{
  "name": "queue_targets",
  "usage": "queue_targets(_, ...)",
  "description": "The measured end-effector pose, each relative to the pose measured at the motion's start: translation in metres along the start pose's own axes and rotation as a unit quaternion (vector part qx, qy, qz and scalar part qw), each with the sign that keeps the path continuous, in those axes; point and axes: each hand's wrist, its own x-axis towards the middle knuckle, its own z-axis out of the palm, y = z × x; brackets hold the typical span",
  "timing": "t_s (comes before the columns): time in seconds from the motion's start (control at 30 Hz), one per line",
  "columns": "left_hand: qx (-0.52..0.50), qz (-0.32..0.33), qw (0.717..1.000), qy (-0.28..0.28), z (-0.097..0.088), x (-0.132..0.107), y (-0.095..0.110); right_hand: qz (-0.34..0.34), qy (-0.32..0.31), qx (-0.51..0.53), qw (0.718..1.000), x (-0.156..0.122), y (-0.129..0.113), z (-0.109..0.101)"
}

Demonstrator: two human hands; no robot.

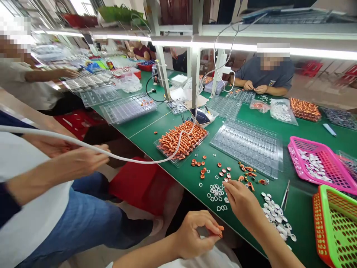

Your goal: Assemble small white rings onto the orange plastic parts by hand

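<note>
My left hand (196, 232) is in front of the table edge, thumb and fingertips pinched on a small orange part (221, 231); most of the part is hidden by the fingers. Over the green tabletop, my right hand (241, 199) reaches down with fingertips together beside small orange round caps (221, 173). What those fingertips hold, if anything, is too small to make out. Just left of them lies a loose pile of thin white rings (216, 191). Several curved orange pieces (247, 171) are scattered beyond my right hand, and white oval discs (276, 216) are heaped to its right.
A tray heaped with orange pieces (182, 137) and stacked clear plastic trays (248, 145) sit farther back. Tweezers (285, 195), a pink basket (292, 158) and a green basket (323, 191) stand right. A white cable (134, 160) crosses the view; another person's hands (80, 160) are at left.
</note>
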Motion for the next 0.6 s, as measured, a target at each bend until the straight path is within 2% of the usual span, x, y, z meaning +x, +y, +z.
queue_targets(0.1,-0.003,0.008,0.999,-0.037,0.012,-0.009,0.0,0.03,-0.04,0.051,0.997,0.028,-0.013,0.02)
queue_targets(0.17,0.01,0.011,0.999,-0.043,0.017,-0.014,0.002,0.042,-0.054,0.076,0.995,0.056,-0.023,0.024)
queue_targets(0.23,0.028,0.009,0.999,-0.036,0.019,-0.019,0.006,0.031,-0.048,0.089,0.994,0.074,-0.032,0.018)
queue_targets(0.3,0.044,0.005,0.999,-0.025,0.02,-0.022,0.011,0.027,-0.023,0.103,0.994,0.071,-0.037,0.004)
queue_targets(0.37,0.055,0.006,0.998,-0.018,0.019,-0.024,0.015,0.04,0.016,0.117,0.992,0.042,-0.042,-0.016)
queue_targets(0.47,0.062,0.009,0.998,-0.023,0.018,-0.025,0.017,0.041,0.034,0.134,0.989,-0.036,-0.046,-0.04)
queue_targets(0.53,0.062,0.01,0.997,-0.034,0.021,-0.024,0.015,0.018,0.027,0.209,0.977,-0.093,-0.045,-0.044)
queue_targets(0.6,0.058,0.005,0.997,-0.043,0.026,-0.022,0.013,-0.009,0.016,0.285,0.958,-0.141,-0.039,-0.039)
